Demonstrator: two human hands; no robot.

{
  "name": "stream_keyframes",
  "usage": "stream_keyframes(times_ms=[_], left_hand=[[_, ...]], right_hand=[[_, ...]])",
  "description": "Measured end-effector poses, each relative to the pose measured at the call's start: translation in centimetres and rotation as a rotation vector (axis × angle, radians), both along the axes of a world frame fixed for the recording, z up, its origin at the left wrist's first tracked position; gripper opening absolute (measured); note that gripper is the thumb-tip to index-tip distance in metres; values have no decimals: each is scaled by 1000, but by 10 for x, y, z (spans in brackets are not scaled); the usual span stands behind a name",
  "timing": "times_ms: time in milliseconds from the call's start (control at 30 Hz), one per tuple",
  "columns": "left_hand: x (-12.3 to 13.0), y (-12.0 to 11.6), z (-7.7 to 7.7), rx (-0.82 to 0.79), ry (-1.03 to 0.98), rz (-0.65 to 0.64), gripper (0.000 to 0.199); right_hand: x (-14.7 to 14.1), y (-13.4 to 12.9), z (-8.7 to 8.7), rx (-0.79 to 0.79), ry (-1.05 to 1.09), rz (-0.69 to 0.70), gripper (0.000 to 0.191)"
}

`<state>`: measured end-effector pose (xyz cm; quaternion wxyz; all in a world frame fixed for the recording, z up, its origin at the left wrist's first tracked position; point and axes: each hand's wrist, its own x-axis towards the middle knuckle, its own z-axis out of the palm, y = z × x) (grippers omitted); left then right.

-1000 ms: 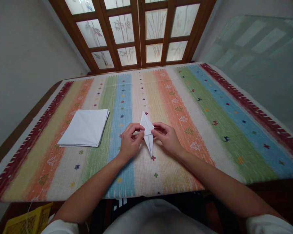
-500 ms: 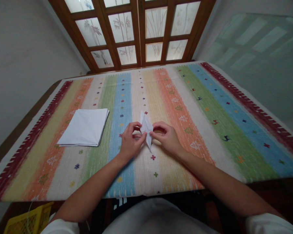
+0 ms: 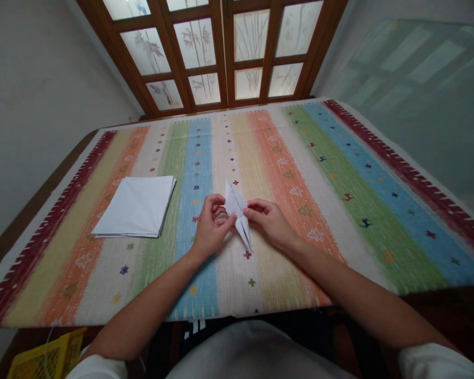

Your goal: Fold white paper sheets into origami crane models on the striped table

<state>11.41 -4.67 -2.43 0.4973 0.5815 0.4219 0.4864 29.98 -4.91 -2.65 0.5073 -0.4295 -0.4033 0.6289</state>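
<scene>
Left hand (image 3: 210, 230) and right hand (image 3: 271, 223) meet near the middle of a striped cloth (image 3: 339, 173), with both forearms reaching in from the bottom corners of the view. Beyond the cloth stand wooden doors (image 3: 229, 58) with frosted panes showing bamboo, a white wall (image 3: 43, 116) runs down the left, and a glass pane (image 3: 422, 68) stands to the right. Low on the left, past the cloth's edge, a corner of a yellow crate (image 3: 49, 355) shows. On the cloth, well left of the hands, lies a squared stack of white paper (image 3: 132, 206). Between the hands is a folded paper (image 3: 235, 202), narrow and pointed at both ends. Its long axis slants across the stripes, the upper point leaning away and to the left, the lower point coming toward the person and to the right. That lower point lies nearer the right hand, while the upper one stands clear above both. Neither hand is spread: the left curls, pinching the paper's left side between thumb and fingers, and the right pinches the opposite side the same way. Whether the lower point touches the cloth, I cannot tell.
</scene>
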Motion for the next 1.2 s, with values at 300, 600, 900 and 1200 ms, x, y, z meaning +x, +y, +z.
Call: stream_keyframes(times_ms=[300, 600, 900, 1200], left_hand=[[0, 0, 0, -38, -45, -24, 51], [1, 1, 1, -166, -147, -20, 51], [-5, 6, 4, -271, -40, -9, 75], [-13, 8, 12, -163, 520, -83, 20]], right_hand=[[1, -1, -2, 28, -18, 23, 35], [7, 4, 0, 64, -89, 18, 34], [19, 15, 0, 173, -334, 143, 13], [25, 18, 6, 380, -806, 320, 15]])
